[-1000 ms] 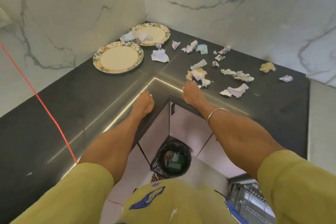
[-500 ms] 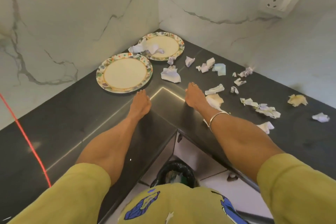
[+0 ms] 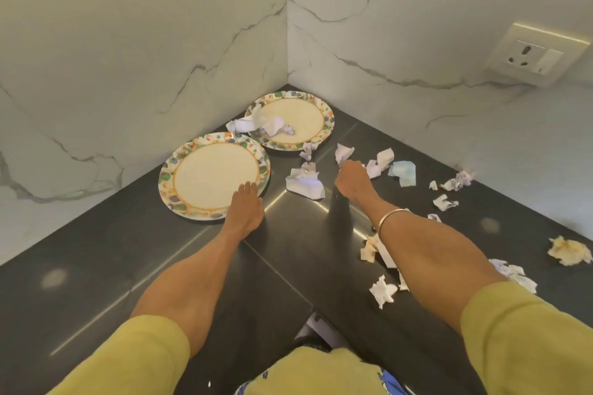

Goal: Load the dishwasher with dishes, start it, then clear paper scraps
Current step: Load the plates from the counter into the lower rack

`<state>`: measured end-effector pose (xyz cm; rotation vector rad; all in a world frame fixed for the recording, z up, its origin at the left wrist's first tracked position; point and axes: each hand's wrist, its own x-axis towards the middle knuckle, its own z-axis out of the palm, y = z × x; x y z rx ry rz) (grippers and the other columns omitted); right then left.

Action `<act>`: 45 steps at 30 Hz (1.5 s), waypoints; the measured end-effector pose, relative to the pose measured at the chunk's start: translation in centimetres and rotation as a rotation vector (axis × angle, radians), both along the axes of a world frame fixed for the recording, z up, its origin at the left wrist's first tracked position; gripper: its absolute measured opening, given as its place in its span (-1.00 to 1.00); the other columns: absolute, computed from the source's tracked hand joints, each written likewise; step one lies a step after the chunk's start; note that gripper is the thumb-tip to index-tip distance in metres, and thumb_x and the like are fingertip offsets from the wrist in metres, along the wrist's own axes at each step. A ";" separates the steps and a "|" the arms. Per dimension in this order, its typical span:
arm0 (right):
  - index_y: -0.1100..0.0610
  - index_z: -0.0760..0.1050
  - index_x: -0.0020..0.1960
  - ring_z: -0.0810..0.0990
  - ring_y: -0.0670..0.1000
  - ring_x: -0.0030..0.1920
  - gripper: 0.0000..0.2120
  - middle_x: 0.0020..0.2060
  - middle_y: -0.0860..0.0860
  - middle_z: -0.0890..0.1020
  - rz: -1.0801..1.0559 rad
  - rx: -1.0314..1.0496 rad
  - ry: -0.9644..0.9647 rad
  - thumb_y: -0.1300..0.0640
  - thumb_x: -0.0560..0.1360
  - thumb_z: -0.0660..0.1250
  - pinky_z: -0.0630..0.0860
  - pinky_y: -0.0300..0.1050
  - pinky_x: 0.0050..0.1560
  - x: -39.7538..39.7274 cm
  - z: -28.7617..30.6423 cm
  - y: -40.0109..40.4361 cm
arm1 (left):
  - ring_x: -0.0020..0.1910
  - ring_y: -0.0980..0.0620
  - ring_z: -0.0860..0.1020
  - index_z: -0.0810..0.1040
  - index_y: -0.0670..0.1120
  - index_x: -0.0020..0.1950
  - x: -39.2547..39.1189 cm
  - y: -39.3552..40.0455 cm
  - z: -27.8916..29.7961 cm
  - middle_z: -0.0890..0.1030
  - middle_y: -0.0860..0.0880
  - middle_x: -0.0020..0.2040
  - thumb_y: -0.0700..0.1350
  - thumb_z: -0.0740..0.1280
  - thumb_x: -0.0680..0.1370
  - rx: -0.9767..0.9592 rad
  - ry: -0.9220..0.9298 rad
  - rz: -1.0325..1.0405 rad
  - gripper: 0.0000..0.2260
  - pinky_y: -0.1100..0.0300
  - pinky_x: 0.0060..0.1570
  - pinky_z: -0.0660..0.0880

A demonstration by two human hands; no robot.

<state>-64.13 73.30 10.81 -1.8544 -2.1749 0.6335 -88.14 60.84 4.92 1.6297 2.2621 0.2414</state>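
Where two marble walls meet, a dark countertop (image 3: pixel 96 253) holds two plates; bare counter lies left. Near plate (image 3: pixel 199 176) sits beside far plate (image 3: pixel 298 119), which carries paper. Paper scraps (image 3: pixel 305 183) scatter right, some hidden under the forearm. Left hand (image 3: pixel 245 208) lies flat, fingers together, on the near plate's rim. Right hand (image 3: pixel 353 181) curls among scraps; its grip cannot be made out.

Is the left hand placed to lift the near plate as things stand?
Probably yes. The left hand already lies over the near plate at its front rim, and that plate carries no scraps. The far plate just overlaps its back edge, so lifting should start from the front.
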 end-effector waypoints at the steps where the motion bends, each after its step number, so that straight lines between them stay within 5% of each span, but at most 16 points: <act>1: 0.30 0.54 0.15 0.58 0.27 0.11 -0.71 0.07 0.25 0.62 -0.021 0.005 0.028 0.32 0.49 0.17 0.49 0.01 0.06 -0.6 -0.2 1.1 | 0.56 -0.17 0.08 0.06 -0.24 0.58 -0.4 0.4 -0.2 0.11 -0.20 0.58 -0.06 0.05 0.68 -0.003 0.001 -0.002 -0.49 -0.04 0.54 0.03; 8: 0.30 0.52 0.25 0.51 0.23 0.26 -0.69 0.22 0.24 0.56 -0.128 -0.179 0.128 0.22 0.59 0.16 0.41 0.01 0.24 -5.3 0.9 6.2 | 0.59 -0.13 -0.02 -0.01 -0.16 0.61 -1.3 2.0 -3.0 0.00 -0.11 0.61 0.12 -0.02 0.67 0.068 0.072 0.015 -0.42 -0.03 0.55 -0.07; 15: 0.25 0.20 0.48 0.51 0.20 0.25 -0.40 0.30 0.18 0.47 -0.449 -0.459 0.393 -0.01 0.55 0.24 0.45 0.01 0.16 -8.9 -2.8 12.6 | 0.48 -0.20 0.32 0.37 -0.18 0.48 -1.0 2.9 -3.7 0.36 -0.15 0.49 0.11 -0.06 0.64 0.080 0.234 0.030 -0.45 -0.13 0.44 0.28; 20: 0.17 0.41 0.13 0.44 0.10 -0.26 -0.78 -0.09 0.15 0.48 -0.396 -0.554 0.281 0.04 0.59 0.20 0.40 -0.11 -0.23 -9.3 -2.3 14.6 | 0.34 -0.19 0.49 0.50 -0.18 0.38 -1.1 3.5 -3.1 0.51 -0.16 0.37 0.11 0.01 0.64 0.040 0.325 -0.019 -0.48 -0.05 0.29 0.45; 24: 0.16 0.40 0.06 0.55 0.13 -0.09 -0.72 -0.12 0.12 0.52 -0.466 -0.541 0.342 -0.01 0.50 0.35 0.54 -0.07 0.02 -10.2 -2.6 14.7 | 0.35 -0.22 0.48 0.48 -0.21 0.40 -0.8 3.6 -3.3 0.49 -0.20 0.38 0.09 0.13 0.65 0.016 0.360 -0.037 -0.53 -0.05 0.29 0.45; 27: 0.18 0.46 0.15 0.57 0.17 0.07 -0.53 0.07 0.11 0.56 -0.515 -0.546 0.316 -0.09 0.37 0.43 0.53 0.08 0.18 -10.1 -4.8 15.6 | 0.26 -0.21 0.56 0.55 -0.20 0.33 -0.6 3.8 -3.2 0.56 -0.20 0.31 0.08 0.06 0.62 -0.042 0.354 -0.044 -0.51 -0.03 0.19 0.53; 29: 0.16 0.49 0.23 0.54 0.19 0.16 -0.50 0.17 0.12 0.55 -0.553 -0.538 0.386 -0.06 0.39 0.40 0.49 0.10 0.23 -10.2 -6.0 16.3 | 0.23 -0.21 0.58 0.57 -0.20 0.31 -0.4 3.8 -3.0 0.57 -0.20 0.29 0.06 0.23 0.59 -0.029 0.384 -0.062 -0.57 -0.02 0.15 0.55; 33: 0.16 0.49 0.13 0.56 0.15 0.08 -0.65 0.02 0.08 0.57 -0.696 -0.541 0.626 -0.09 0.50 0.27 0.52 0.07 0.20 -10.3 -2.9 14.2 | 0.24 -0.23 0.57 0.56 -0.20 0.32 -0.3 3.5 -3.0 0.56 -0.21 0.31 -0.02 0.51 0.43 -0.018 0.406 -0.064 -0.49 -0.03 0.16 0.54; 39: 0.16 0.45 0.12 0.52 0.02 -0.17 -0.76 -0.19 0.03 0.49 -0.776 -0.582 0.778 0.13 0.47 0.29 0.52 -0.15 -0.18 -8.4 -1.5 14.1 | 0.37 -0.25 0.46 0.43 -0.20 0.44 -0.3 3.4 -3.1 0.44 -0.21 0.43 -0.01 0.40 0.54 -0.044 0.365 -0.036 -0.48 -0.05 0.30 0.43; 42: 0.15 0.42 0.21 0.48 0.06 -0.11 -0.68 -0.06 0.04 0.46 -0.778 -0.617 0.872 0.19 0.45 0.29 0.50 -0.13 -0.34 -8.0 -0.9 14.3 | 0.48 -0.26 0.29 0.25 -0.19 0.54 -0.2 3.4 -3.3 0.26 -0.21 0.53 -0.04 0.24 0.64 -0.039 0.345 -0.041 -0.49 -0.07 0.42 0.27; 45: 0.12 0.39 0.31 0.50 0.12 0.09 -0.59 0.13 0.07 0.51 -0.748 -0.622 0.907 0.11 0.49 0.36 0.60 0.02 0.02 -7.8 -0.5 14.6 | 0.50 -0.27 0.24 0.19 -0.20 0.56 -0.2 3.5 -3.1 0.20 -0.22 0.55 -0.06 0.22 0.65 -0.032 0.322 -0.029 -0.49 -0.08 0.44 0.23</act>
